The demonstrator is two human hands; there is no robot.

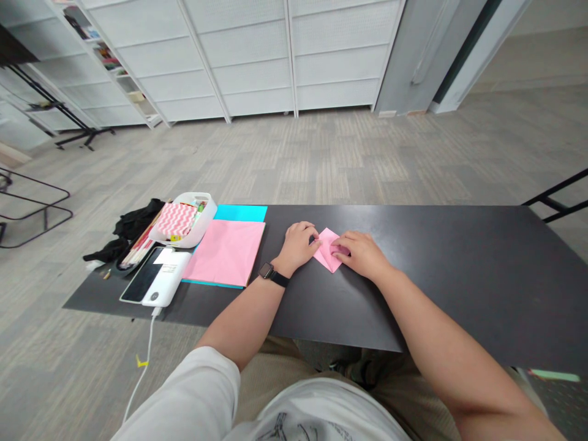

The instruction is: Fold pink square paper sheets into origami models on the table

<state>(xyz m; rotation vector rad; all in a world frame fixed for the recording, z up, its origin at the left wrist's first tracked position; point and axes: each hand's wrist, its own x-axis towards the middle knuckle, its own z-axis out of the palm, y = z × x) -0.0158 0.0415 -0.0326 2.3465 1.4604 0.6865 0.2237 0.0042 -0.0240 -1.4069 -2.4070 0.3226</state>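
Observation:
A small folded piece of pink paper (329,256) lies on the dark table, one corner pointing away from me and one toward me. My left hand (299,244) rests at its left corner, thumb and fingers closed on that edge. From the right, my right hand (362,252) pinches a flap of the same paper between thumb and fingers. Both hands are low, close to the tabletop. The fingertips partly cover the paper's side corners, so the folds beneath them are hidden. A watch is strapped round my left wrist.
Left of my hands, a stack of pink sheets (225,251) lies over blue sheets (241,212). Beyond it stand a white basket (202,228) with a pink zigzag packet, a pen tray (133,252), black cloth (138,220), and a phone (143,275) beside a white power bank (166,278) with a cable.

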